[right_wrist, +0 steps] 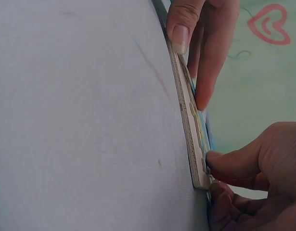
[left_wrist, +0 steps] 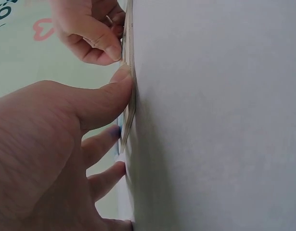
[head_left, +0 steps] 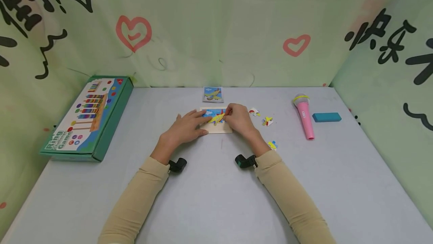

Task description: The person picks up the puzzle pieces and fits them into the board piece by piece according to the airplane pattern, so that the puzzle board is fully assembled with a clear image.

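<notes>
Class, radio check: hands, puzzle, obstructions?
Left hand resting on puzzle board. Right hand pinching at its right side. Board part-filled; loose pieces to the right. Nothing visibly blocking.

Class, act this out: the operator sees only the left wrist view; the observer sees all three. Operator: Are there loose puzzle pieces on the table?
Observer: Yes, the head view shows puzzle pieces lying to the right of the board.
Operator: What lies beyond the board?
Observer: A small picture card, showing something yellow on blue.
Operator: Anything farther right?
Observer: A pink microphone, lying beside a blue block.
</notes>
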`<state>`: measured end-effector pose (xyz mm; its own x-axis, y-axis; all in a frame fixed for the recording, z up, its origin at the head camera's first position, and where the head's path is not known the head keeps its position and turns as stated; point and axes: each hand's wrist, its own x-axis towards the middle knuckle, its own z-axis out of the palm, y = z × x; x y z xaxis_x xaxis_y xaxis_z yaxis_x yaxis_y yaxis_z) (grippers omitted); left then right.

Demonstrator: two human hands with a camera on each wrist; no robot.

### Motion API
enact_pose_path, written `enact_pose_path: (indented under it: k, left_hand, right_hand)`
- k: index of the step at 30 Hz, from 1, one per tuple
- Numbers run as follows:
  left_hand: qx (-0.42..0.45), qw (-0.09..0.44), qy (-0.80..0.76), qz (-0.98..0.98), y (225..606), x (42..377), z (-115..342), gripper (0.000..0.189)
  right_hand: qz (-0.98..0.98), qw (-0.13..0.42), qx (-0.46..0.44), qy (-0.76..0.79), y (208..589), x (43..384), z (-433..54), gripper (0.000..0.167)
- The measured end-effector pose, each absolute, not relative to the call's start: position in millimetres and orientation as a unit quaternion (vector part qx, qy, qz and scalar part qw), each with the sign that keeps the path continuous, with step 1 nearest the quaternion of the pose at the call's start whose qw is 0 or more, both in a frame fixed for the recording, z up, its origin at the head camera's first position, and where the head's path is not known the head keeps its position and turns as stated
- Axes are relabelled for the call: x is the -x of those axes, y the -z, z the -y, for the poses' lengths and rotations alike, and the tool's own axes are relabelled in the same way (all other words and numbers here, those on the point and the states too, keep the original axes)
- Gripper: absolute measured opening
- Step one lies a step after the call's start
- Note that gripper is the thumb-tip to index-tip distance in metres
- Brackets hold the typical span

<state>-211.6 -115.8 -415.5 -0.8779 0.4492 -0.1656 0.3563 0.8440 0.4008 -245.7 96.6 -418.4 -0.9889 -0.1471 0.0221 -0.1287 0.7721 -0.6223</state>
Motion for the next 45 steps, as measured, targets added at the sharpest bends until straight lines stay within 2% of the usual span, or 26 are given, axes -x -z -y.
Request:
enact_pose_path:
  k: [9,16,23,29,40,45]
  left_hand:
    - [-0.21,0.126,-0.197,-0.949,414.5,214.8,120.4,0.06]
    - [-0.209,0.129,-0.198,-0.949,413.2,214.3,122.7,0.064]
    - [-0.2,0.123,-0.2,-0.951,412.2,213.4,123.5,0.067]
    - [-0.197,0.129,-0.199,-0.951,412.9,213.9,122.4,0.068]
    - [-0.191,0.127,-0.198,-0.953,412.8,213.7,121.8,0.069]
    - [-0.194,0.126,-0.197,-0.953,414.4,212.4,122.7,0.069]
  right_hand:
    - [-0.942,0.016,0.089,0.323,419.0,246.8,-97.5,0.008]
    - [-0.941,0.048,0.083,0.325,409.6,250.0,-119.4,0.015]
    - [-0.949,-0.025,0.016,0.314,397.5,257.4,-160.1,0.024]
    - [-0.964,0.019,-0.012,0.264,403.4,256.4,-176.2,0.036]
    - [-0.963,0.044,-0.041,0.262,402.7,256.8,-181.2,0.038]
    - [-0.958,0.051,-0.028,0.279,408.8,258.0,-183.1,0.031]
